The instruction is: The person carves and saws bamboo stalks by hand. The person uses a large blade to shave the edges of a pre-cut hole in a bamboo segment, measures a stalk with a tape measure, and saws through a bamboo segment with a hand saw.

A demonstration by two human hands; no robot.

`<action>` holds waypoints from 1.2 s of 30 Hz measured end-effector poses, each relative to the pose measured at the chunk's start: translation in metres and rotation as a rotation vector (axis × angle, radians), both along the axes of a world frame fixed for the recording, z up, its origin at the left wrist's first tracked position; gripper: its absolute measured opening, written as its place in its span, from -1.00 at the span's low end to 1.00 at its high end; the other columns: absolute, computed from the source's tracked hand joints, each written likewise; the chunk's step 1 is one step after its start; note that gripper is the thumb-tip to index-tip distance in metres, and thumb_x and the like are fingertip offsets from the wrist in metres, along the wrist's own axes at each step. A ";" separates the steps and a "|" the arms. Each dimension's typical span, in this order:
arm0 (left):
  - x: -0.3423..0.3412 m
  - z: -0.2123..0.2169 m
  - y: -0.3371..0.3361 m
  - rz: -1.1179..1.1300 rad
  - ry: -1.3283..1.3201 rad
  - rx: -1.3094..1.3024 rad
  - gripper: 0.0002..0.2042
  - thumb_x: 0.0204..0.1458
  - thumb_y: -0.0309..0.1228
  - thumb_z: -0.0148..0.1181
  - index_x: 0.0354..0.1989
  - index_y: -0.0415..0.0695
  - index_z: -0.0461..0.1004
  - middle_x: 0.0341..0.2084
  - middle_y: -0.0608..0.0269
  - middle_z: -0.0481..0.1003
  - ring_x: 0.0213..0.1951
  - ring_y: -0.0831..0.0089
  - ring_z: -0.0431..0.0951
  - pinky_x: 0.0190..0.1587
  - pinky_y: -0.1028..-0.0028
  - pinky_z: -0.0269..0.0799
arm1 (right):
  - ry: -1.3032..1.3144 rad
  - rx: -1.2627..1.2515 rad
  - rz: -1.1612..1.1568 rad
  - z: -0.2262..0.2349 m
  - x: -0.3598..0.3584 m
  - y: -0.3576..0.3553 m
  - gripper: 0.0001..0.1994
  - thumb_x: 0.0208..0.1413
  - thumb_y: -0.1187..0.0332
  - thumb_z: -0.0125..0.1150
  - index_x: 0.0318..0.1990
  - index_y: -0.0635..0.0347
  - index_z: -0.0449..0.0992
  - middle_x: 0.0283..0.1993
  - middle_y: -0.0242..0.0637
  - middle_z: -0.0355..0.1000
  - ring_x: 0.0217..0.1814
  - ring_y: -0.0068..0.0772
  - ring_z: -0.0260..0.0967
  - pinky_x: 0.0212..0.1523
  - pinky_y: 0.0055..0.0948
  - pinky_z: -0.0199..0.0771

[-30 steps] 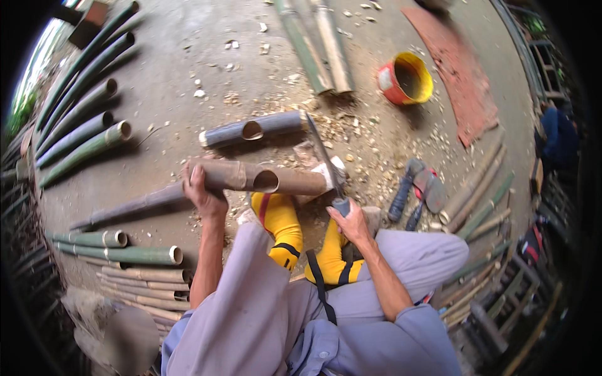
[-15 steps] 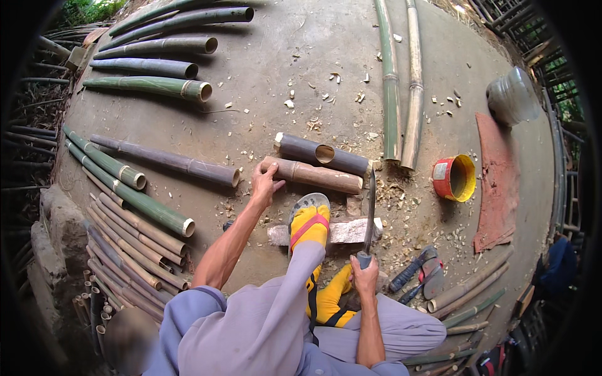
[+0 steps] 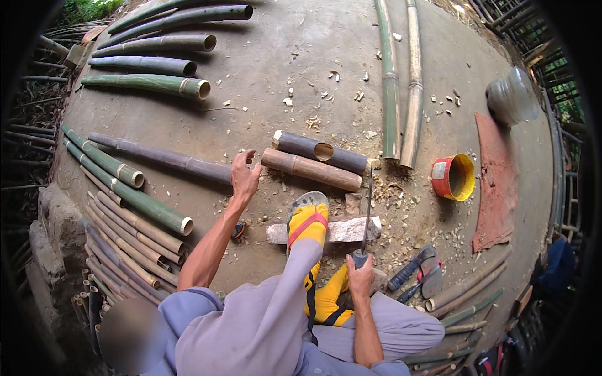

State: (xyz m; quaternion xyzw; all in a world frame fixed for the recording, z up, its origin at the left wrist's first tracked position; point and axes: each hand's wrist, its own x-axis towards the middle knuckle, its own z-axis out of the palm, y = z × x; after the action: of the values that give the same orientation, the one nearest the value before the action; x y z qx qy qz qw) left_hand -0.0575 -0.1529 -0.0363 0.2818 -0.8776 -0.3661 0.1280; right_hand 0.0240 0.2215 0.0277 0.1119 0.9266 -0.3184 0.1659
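My left hand (image 3: 245, 175), its fingers apart and empty, hovers by the near end of a long dark bamboo pole (image 3: 166, 155), hiding that end. Just to its right lies a short brown bamboo section (image 3: 311, 169), which the hand does not touch. Behind that section rests a dark bamboo section (image 3: 293, 143) with a round hole cut in its side. In my right hand (image 3: 360, 276) is the dark handle of a long-bladed knife (image 3: 369, 210), its blade upright in the view, pointing away from me. My foot in a yellow sock (image 3: 308, 232) and sandal rests on a pale block (image 3: 351, 230).
Green bamboo poles (image 3: 147, 83) and thinner canes (image 3: 135, 232) lie at the left. Two long poles (image 3: 392, 88) stretch away at the back. At right are a red-and-yellow bucket (image 3: 453, 177), a reddish sheet (image 3: 495, 182), a clear plastic jug (image 3: 513, 97) and dark-handled tools (image 3: 411, 269). Chips litter the floor.
My left hand has let go of the brown bamboo section and moved left toward the long dark pole. The knife in my right hand has shifted slightly left and lower.
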 end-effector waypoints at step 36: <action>-0.047 -0.011 0.000 -0.397 0.043 -0.319 -0.45 -0.13 -0.24 0.32 0.08 -0.11 0.35 0.04 -0.02 0.27 0.10 0.05 0.27 0.14 0.19 0.18 | 1.036 -0.144 -0.717 0.215 0.004 0.154 -0.78 0.10 0.49 0.12 -0.10 0.35 0.40 -0.34 -0.30 0.41 -0.40 -0.64 0.34 -0.40 -0.66 0.39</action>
State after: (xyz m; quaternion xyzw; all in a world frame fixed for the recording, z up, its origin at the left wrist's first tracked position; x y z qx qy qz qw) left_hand -0.1041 -0.1533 -0.0475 0.0722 -0.9595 -0.2467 0.1150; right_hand 0.0279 0.3760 0.2429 0.2352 0.7680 -0.4286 -0.4138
